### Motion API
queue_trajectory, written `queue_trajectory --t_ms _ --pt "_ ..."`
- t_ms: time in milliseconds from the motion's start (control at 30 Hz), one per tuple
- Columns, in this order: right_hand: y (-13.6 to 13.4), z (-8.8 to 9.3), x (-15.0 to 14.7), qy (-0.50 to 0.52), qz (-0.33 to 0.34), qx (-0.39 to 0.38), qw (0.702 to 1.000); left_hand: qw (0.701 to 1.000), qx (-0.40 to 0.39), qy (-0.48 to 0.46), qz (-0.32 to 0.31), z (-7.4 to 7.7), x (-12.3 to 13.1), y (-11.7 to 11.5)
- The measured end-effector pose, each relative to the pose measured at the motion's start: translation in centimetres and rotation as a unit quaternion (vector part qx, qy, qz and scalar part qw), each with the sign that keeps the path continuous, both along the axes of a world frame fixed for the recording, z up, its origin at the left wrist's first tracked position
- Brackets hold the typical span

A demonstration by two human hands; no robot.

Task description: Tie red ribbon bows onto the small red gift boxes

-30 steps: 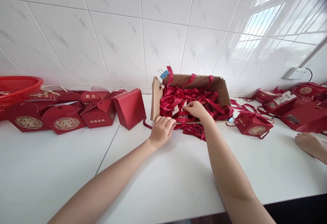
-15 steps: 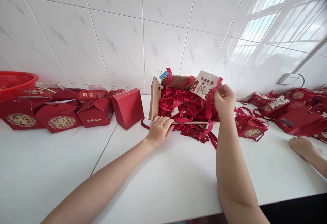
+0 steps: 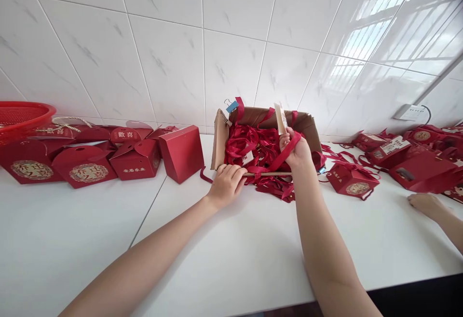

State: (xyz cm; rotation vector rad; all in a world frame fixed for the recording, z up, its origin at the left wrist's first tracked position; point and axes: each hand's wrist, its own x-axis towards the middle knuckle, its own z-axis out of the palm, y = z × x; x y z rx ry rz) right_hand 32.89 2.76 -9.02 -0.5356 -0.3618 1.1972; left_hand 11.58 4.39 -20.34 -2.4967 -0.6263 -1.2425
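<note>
Across the smooth white table [image 3: 253, 259] two hands reach, apart from each other; the left hand [image 3: 226, 184] is closed over the near left edge of a cardboard box [image 3: 219, 141]; the right hand [image 3: 298, 150], palm partly turned up, pinches a small printed card [image 3: 280, 119] between thumb and fingers, above the open box; a red ribbon [image 3: 287, 152] crosses that hand and slopes down toward the box's near edge.

The card looks light, thin and fairly stiff, likely easy to crease; a pinch near its lower edge or a corner should suit it; the ribbon looks soft, limp and perhaps slippery, apt to snag in the heap.

Glossy satin-like ribbons [image 3: 246, 138] fill the box in loose loops and folds; the box itself is dull brown board, ragged at its left edge; beside it to the left a plain red carton [image 3: 181, 153] stands wedge-shaped, smooth and matt; to the right a faceted red carton [image 3: 352, 179] bears a pale round emblem; at the box's back left corner sits a blue binder clip [image 3: 232, 106]; behind everything rise glossy, grey-veined wall tiles [image 3: 231, 66].
</note>
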Motion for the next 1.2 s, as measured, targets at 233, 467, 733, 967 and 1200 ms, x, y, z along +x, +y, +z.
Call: queue_trajectory --t_ms 233,467,733,967,1200 --pt "0.2 -1.7 0.6 -0.286 -0.145 0.000 0.947 1.000 -0.014 0.007 0.000 0.0 0.0 0.0" --pt "0.2 -1.9 1.3 -0.373 -0.128 -0.019 0.919 1.000 -0.022 0.008 0.001 0.1 0.0 -0.1" --pt "0.0 -1.6 2.1 -0.350 -0.153 -0.044 0.923 1.000 -0.019 0.002 0.001 0.1 0.0 -0.1" --pt "-0.2 -1.2 2.2 -0.312 -0.148 0.005 0.938 1.000 -0.027 0.003 -0.004 0.1 0.0 -0.1" --pt "-0.3 -1.6 2.2 -0.390 -0.188 0.027 0.901 0.999 -0.037 0.003 0.000 0.0 0.0 -0.2"
